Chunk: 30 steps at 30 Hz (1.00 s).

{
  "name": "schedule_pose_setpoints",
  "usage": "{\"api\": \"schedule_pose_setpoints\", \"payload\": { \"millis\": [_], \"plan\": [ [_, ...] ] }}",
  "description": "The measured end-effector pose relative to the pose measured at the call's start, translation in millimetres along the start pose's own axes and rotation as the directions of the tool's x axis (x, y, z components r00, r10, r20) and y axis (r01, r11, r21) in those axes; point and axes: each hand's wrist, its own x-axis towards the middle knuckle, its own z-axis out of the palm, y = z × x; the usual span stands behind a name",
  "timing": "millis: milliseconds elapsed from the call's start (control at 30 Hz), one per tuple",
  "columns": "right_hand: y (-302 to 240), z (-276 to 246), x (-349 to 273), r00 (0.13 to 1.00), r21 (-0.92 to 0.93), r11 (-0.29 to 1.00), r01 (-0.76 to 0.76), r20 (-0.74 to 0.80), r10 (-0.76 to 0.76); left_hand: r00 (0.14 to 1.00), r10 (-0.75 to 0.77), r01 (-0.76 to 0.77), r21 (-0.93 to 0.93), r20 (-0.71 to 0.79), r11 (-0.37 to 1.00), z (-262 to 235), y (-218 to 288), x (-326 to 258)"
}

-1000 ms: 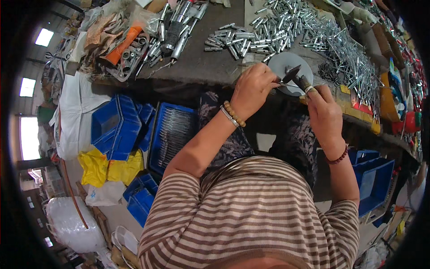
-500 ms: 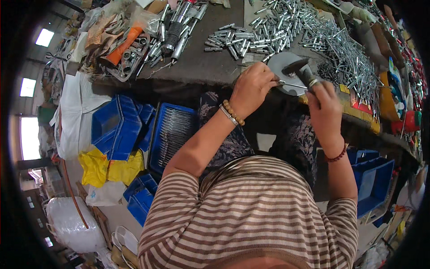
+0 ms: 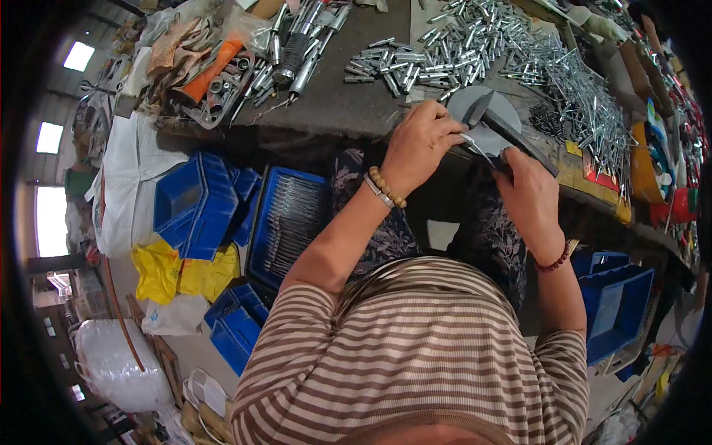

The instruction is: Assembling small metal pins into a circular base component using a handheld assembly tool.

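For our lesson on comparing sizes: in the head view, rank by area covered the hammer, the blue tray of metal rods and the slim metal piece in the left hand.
1. Blue tray
2. Hammer
3. Slim metal piece

Hammer [image 3: 519, 140] over disc [image 3: 507, 111], tubes [image 3: 475, 53] behind, rods [image 3: 589, 104] right

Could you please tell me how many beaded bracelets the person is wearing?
2: a tan beaded bracelet above the left hand, and a dark red beaded bracelet above the right hand.
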Motion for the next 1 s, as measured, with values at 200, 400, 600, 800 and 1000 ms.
{"api": "schedule_pose_setpoints", "payload": {
  "millis": [200, 400, 600, 800, 1000],
  "plan": [
    [0, 22, -16, 0.916, 0.659, 0.642, -0.392, 0.345, 0.204, 0.902, -0.431, 0.414, -0.327, 0.022, 0.849, 5, 39, -31],
    [-23, 9, -15, 0.754, 0.724, 0.213, -0.655, 0.614, 0.233, 0.726, -0.629, 0.605, -0.693, 0.277, 0.393, 19, 36, -40],
    [-48, 24, -19, 0.773, 0.707, 0.318, -0.632, 0.604, 0.193, 0.74, -0.655, 0.533, -0.729, 0.155, 0.429, 6, 30, -56],
    [-49, 48, -38, 0.742, 0.666, 0.374, -0.646, 0.662, 0.102, 0.668, -0.744, 0.454, -0.791, -0.002, 0.41, -39, 0, -99],
    [-52, 51, -45, 0.688, 0.619, 0.359, -0.698, 0.719, 0.098, 0.222, -0.923, 0.566, -0.729, -0.314, 0.385, -106, -60, -224]
  ]
}}
